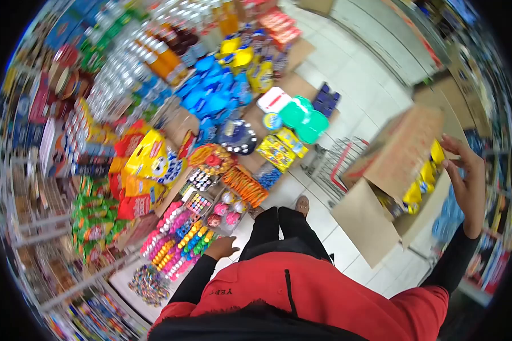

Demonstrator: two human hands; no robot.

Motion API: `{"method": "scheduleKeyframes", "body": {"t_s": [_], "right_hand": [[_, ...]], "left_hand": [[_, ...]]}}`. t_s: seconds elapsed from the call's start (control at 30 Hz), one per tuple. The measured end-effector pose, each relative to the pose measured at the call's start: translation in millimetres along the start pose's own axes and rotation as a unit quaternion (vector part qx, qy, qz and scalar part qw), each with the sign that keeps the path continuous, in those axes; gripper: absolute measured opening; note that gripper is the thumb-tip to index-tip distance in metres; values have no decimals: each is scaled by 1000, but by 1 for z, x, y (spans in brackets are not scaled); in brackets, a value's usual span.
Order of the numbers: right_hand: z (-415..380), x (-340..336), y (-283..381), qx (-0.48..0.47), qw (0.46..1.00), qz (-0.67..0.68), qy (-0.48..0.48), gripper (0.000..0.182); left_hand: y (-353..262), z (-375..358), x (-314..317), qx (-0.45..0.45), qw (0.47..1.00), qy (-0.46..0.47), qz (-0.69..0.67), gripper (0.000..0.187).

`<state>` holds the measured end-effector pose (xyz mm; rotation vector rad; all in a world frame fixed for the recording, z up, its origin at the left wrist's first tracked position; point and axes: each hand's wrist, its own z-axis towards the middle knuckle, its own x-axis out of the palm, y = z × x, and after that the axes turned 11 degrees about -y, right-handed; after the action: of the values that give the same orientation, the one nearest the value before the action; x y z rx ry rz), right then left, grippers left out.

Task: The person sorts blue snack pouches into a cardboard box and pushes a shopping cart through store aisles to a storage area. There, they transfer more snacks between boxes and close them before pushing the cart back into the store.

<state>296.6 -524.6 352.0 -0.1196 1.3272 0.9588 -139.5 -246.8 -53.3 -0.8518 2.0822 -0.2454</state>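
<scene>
My right hand (pixel 466 176) is raised at the side of an open cardboard box (pixel 401 148), its fingers curved and apart with nothing visible between them. Inside the box lie several yellow packets (pixel 420 183), close to those fingertips. A flap (pixel 365 221) of the box hangs outward. Low on the other side, my left hand (pixel 222 248) holds nothing that I can see, with fingers loosely stretched. Nearest to it are strings of bright round sweets (pixel 196 236) in yellow, green and pink. Orange packets (pixel 244 186) lie a little beyond that hand.
A wire cart with a red handle (pixel 341 165) stands beside the box. Blue bags (pixel 213 91), bottles (pixel 125 74), green-lidded tubs (pixel 304 118) and a yellow bag (pixel 152 158) crowd the display. White floor tiles (pixel 367 79) run between it and a metal shutter (pixel 381 37).
</scene>
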Motion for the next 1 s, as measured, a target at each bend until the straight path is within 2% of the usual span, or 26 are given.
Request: {"method": "scheduleKeyframes", "body": {"t_s": [0.03, 0.07, 0.1, 0.13, 0.17, 0.2, 0.23, 0.3, 0.33, 0.4, 0.47, 0.5, 0.53, 0.57, 0.6, 0.63, 0.7, 0.77, 0.8, 0.87, 0.9, 1.0], "right_hand": [[-18, -15, -17, 19, 1000, -12, -11, 29], [-33, -28, -36, 92, 995, -42, -3, 27], [-47, -38, -55, 162, 984, -69, 4, 25], [-58, -40, -77, 112, 991, -73, -9, 17], [-69, -39, -101, 123, 989, -76, -6, 14], [-77, -37, -123, 133, 988, -79, -3, 11], [-82, -33, -143, 182, 976, -117, 26, 9], [-97, -12, -202, 118, 980, -149, 56, 10], [-104, 4, -232, 121, 977, -164, 69, 9], [-110, 33, -272, 120, 980, -154, 33, 11], [-108, 60, -302, 118, 984, -131, -27, 17], [-106, 77, -319, 85, 984, -131, -81, 19], [-100, 85, -320, 70, 982, -148, -92, 21], [-90, 86, -303, 86, 981, -149, -92, 22], [-86, 101, -316, 49, 982, -154, -97, 19], [-82, 105, -310, 44, 983, -151, -96, 19], [-74, 118, -297, -8, 966, -250, -61, 17], [-74, 139, -313, -30, 955, -289, -59, 18], [-73, 148, -317, -46, 940, -332, -59, 18], [-67, 157, -331, -53, 940, -331, -67, 16], [-64, 158, -336, -55, 939, -333, -72, 16], [-46, 111, -320, -26, 939, -326, -103, 14]], "left_hand": [[-17, 3, 0, 42, 999, -3, -15, 49], [-28, 10, -2, 66, 998, -7, -17, 52], [-47, 19, -14, 69, 998, -13, 7, 45], [-68, 27, -31, 69, 997, -15, 30, 39], [-91, 35, -48, 67, 996, -20, 53, 34], [-112, 43, -61, 101, 993, -64, 15, 29], [-137, 51, -75, 133, 985, -108, -24, 27], [-232, 43, -122, 209, 958, -139, -137, 23], [-270, 41, -125, 264, 936, -154, -173, 21], [-330, 52, -105, 380, 888, -160, -203, 18], [-382, 71, -77, 489, 845, -162, -142, 23], [-403, 80, -64, 532, 824, -172, -88, 28], [-422, 85, -58, 533, 823, -176, -87, 28], [-439, 89, -55, 498, 842, -205, 4, 33], [-451, 94, -54, 457, 853, -233, 93, 38], [-456, 101, -57, 453, 855, -237, 94, 38], [-458, 117, -73, 349, 816, -429, 169, 49], [-450, 133, -92, 258, 820, -482, 168, 55], [-449, 138, -97, 253, 819, -485, 170, 55], [-446, 144, -102, 178, 829, -481, 224, 57], [-450, 141, -103, 173, 829, -483, 224, 57], [-466, 125, -100, 269, 843, -454, 101, 51]]}}
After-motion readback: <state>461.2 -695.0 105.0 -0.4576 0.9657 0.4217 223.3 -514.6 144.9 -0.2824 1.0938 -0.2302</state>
